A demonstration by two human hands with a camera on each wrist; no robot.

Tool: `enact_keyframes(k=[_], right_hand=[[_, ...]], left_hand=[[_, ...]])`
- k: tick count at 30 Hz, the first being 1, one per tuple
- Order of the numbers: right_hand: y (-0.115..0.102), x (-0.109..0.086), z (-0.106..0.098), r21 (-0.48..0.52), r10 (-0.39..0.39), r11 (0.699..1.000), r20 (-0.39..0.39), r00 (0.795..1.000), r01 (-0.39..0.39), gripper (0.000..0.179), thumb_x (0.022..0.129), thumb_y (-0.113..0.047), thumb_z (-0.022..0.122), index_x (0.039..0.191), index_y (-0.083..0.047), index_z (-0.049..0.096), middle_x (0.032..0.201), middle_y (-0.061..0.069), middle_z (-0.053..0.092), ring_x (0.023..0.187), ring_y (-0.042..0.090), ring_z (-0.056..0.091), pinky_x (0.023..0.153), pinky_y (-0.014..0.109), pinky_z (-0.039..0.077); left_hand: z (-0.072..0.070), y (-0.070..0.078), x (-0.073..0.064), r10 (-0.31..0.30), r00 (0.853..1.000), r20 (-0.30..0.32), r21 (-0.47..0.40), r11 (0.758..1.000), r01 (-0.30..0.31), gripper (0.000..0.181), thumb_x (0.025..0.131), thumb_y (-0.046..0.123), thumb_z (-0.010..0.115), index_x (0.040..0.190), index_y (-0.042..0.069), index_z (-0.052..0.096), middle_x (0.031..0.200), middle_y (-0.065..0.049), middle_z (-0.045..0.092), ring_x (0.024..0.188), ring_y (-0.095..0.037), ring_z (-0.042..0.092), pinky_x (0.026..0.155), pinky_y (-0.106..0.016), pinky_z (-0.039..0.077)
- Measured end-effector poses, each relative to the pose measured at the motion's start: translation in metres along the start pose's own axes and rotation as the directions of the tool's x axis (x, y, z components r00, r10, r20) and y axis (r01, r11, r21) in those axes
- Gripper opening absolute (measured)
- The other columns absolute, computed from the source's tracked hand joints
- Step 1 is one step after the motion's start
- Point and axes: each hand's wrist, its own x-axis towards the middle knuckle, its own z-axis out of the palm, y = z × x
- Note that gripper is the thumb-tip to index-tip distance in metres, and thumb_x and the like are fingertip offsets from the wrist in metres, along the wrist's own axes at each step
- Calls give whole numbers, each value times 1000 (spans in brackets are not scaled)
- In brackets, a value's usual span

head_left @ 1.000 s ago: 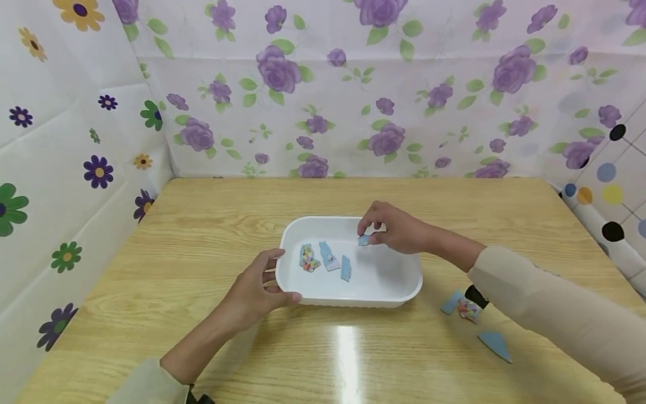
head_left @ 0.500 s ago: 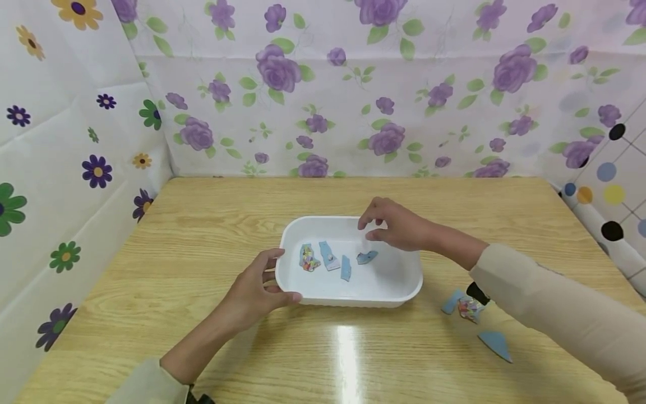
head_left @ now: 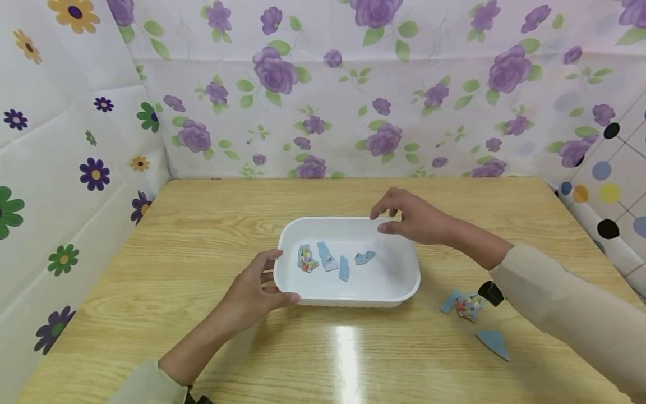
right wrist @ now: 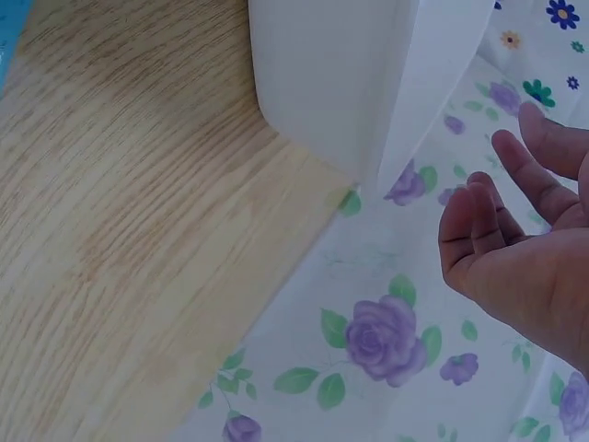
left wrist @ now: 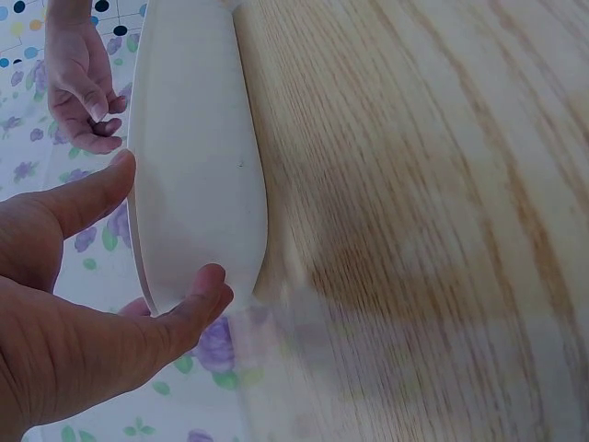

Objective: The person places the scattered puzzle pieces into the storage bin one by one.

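Observation:
A white plastic tray [head_left: 398, 286] stands on the wooden table. My left hand [head_left: 254, 286] grips its left end, thumb at the front corner and fingers along the side wall; the left wrist view shows the fingertips touching the tray. Inside lie several flat puzzle-like pieces: a multicoloured piece [head_left: 307, 259], a long blue piece [head_left: 326, 257], a small blue strip [head_left: 344, 269] and a curved blue piece [head_left: 365, 257]. Over the tray's back right rim hovers my right hand [head_left: 416, 219], fingers loosely bent and holding nothing. The right wrist view shows it apart from the tray.
To the tray's right, near the right sleeve, a narrow blue piece [head_left: 450, 302] lies beside a multicoloured piece [head_left: 468, 307]. A blue triangular piece [head_left: 493, 343] lies nearer the front. A flowered sheet [head_left: 323, 112] hangs behind the wooden table [head_left: 212, 224].
My right hand has let go of the curved blue piece, which now lies on the tray's floor. That hand has since moved up and right. My left hand stays on the tray.

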Motion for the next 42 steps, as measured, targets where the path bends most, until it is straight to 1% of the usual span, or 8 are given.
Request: enact_keyframes(k=[5,10,17,24,28,32,37,42], right_hand=[[3,-7,-4,-5,5,1000,-34,999,-5,21,91,-12,67,113,-11,68,110,7,53,101,29,49,78,38,45],[6,-15,-11,-14,10,1000,-37,999,-10,24,92,-14,67,116,-10,66,112,10,53,101,27,48,78,38,45],[14,-25,-22,-11,24,1000,-49,999,-25,26,93,-17,65,118,-11,64,113,7,52,99,25,48,78,39,45],[23,-37,-20,-53,-41,998,-102,994,36,22,90,-11,68,112,-11,66,111,8,52,93,25,47,67,34,45],[24,-46,-23,-60,-36,998,-103,994,30,23,90,-12,69,112,-11,66,109,7,53,93,23,48,67,34,45],[24,-55,-26,-52,-6,999,-98,995,0,23,91,-16,67,114,-11,66,111,6,53,95,22,47,70,34,45],[27,-61,-28,-58,10,998,-95,995,-15,23,91,-15,68,114,-11,65,110,6,53,94,22,47,70,34,46],[33,-70,-30,-53,25,998,-69,997,-29,23,92,-18,67,115,-13,65,110,5,53,94,20,47,69,32,47]], left_hand=[[0,1,0,-1,1000,0,3,1000,1,90,72,9,85,145,6,31,135,-19,46,117,-34,57,90,-30,55],[0,2,-1,-6,1000,8,0,1000,6,90,73,9,84,145,6,31,136,-19,45,117,-34,57,90,-31,55],[-1,3,-1,-3,1000,11,10,1000,3,90,73,10,84,145,6,30,136,-19,45,118,-34,56,91,-31,55],[-1,2,-1,-12,1000,10,13,1000,12,91,73,11,85,145,6,31,136,-19,45,116,-34,57,91,-32,55],[-1,3,-1,-11,1000,10,17,1000,11,91,73,11,85,145,6,31,136,-19,45,117,-34,57,91,-32,55],[-1,4,-1,-18,1000,3,32,999,18,90,72,12,85,145,7,31,137,-18,46,117,-33,57,91,-32,55],[0,5,-1,-22,1000,4,35,999,22,90,73,12,85,145,7,31,137,-18,45,118,-34,57,92,-32,55],[0,6,-2,-21,1000,9,28,999,20,90,74,11,84,145,6,30,137,-18,45,117,-34,57,91,-33,55]])
